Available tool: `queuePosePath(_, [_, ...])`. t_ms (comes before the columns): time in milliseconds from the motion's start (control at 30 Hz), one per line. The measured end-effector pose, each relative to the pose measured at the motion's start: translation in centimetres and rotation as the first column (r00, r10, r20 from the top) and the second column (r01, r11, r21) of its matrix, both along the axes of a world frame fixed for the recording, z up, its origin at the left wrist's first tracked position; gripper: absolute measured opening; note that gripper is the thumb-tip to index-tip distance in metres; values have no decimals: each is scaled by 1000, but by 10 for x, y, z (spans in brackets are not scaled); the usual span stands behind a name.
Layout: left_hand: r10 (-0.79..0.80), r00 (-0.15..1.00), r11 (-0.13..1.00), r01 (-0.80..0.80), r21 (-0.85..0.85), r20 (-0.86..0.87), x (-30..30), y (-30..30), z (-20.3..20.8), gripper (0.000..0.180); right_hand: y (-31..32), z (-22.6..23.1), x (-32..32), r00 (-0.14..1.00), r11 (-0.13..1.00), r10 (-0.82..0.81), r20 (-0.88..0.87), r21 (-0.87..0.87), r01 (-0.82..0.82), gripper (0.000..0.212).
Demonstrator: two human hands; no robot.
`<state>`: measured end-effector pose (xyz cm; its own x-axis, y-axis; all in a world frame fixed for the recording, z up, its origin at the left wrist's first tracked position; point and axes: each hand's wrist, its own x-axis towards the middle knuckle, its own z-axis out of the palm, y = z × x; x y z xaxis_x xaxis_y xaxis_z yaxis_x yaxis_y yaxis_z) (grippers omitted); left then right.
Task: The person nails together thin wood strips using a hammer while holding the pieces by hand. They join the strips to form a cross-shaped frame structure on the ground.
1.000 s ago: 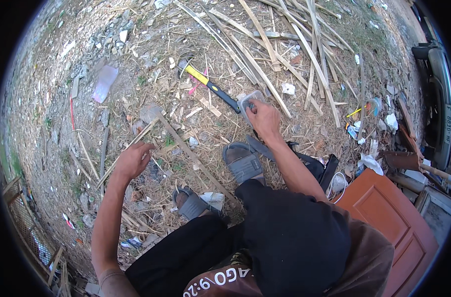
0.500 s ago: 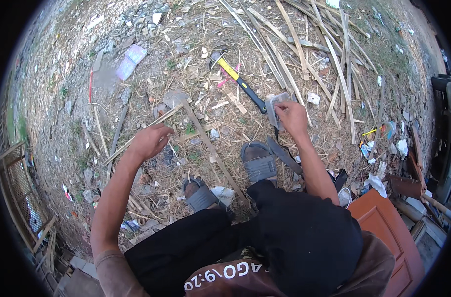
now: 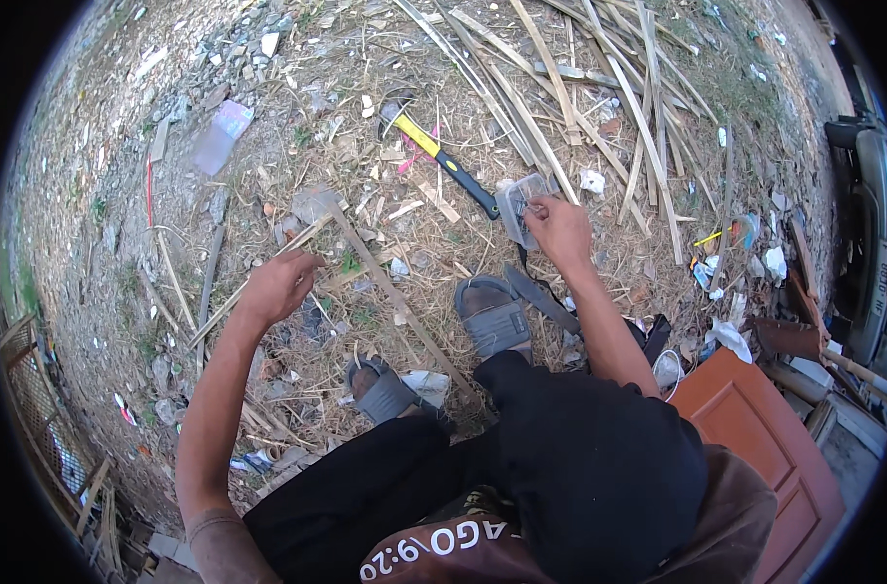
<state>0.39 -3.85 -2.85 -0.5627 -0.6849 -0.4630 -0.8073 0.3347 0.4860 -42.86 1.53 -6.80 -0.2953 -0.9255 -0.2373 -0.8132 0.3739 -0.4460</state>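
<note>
- One clear plastic container is lying on the ground, right of the middle, just beyond the right foot.
- One right hand is reaching over that container, thumb and fingertips drawn close together at it; whether they are gripping its rim or something small inside, I cannot tell.
- One hammer with a yellow and black handle is lying just left of the container, its head pointing far and left, its handle end beside the container.
- One left hand is hovering well apart from the right, fingers loosely bent and thumb apart from them, nothing visible in its grasp.
- Two wooden strips are lying near the left hand: one pale strip is running partly beneath it, and one greyish strip is slanting toward the feet on its right.
- Two grey sandals, one right and one left, are covering the person's feet.
- Many long strips are lying crisscrossed on the far right, too tangled to count.
- One pinkish plastic sheet is lying far left.
- One orange-brown panel is lying near right.
</note>
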Motion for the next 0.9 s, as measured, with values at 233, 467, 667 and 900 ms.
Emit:
queuePosePath(233, [8,1000,1000,-9,10,13,5,1,0,21,-13,-12,6,974,994,109,-198,-6,-112,26])
queuePosePath(467, [-10,1000,1000,9,-19,-27,12,4,0,21,-9,-14,10,977,994,101,-189,-25,-108,30])
queuePosePath(667, [1,1000,1000,-1,-1,21,3,1,1,20,-9,-12,13,997,993,-70,-24,91,72,38])
queuePosePath(900, [-10,1000,1000,10,-7,6,1,0,0,20,-14,-30,1,981,982,-155,116,131,139,31])
